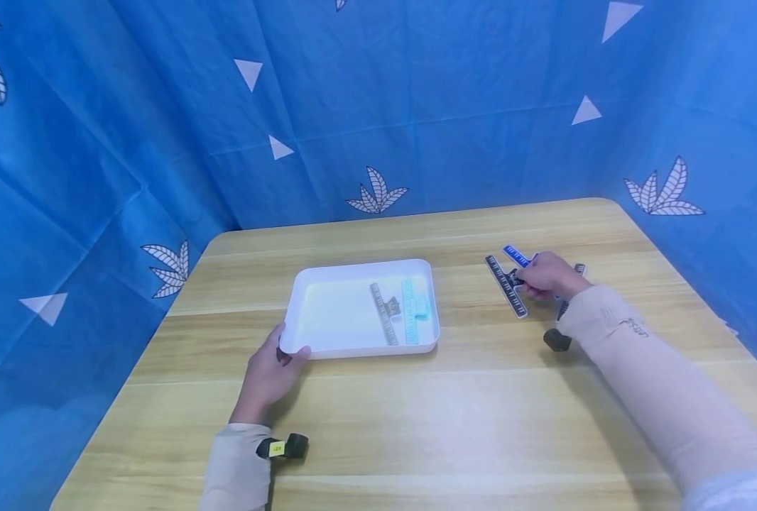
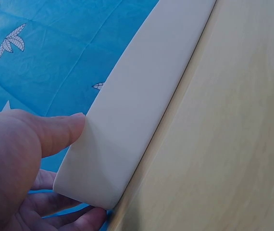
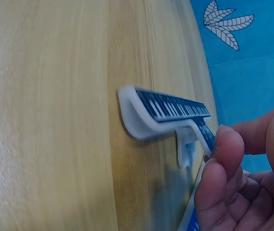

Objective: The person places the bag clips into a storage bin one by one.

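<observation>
My left hand (image 1: 276,372) grips the near left corner of a white tray (image 1: 359,353); in the left wrist view the thumb lies on the tray's wall (image 2: 127,101), with fingers around the corner. Inside the tray lie a black piano-key music clip (image 1: 383,316) and a light blue one (image 1: 410,312). Over the table's right part my right hand (image 1: 547,275) pinches the handle of a black piano-key music clip (image 1: 506,286). The right wrist view shows this clip (image 3: 175,108) tilted, keyboard bar outward. A blue clip (image 1: 515,255) lies just behind it.
Another dark clip (image 1: 580,269) lies partly hidden under the right wrist. The wooden table (image 1: 417,426) ends at a blue patterned curtain (image 1: 449,128) at the back and sides. A black wrist camera (image 1: 297,446) sits on the left forearm.
</observation>
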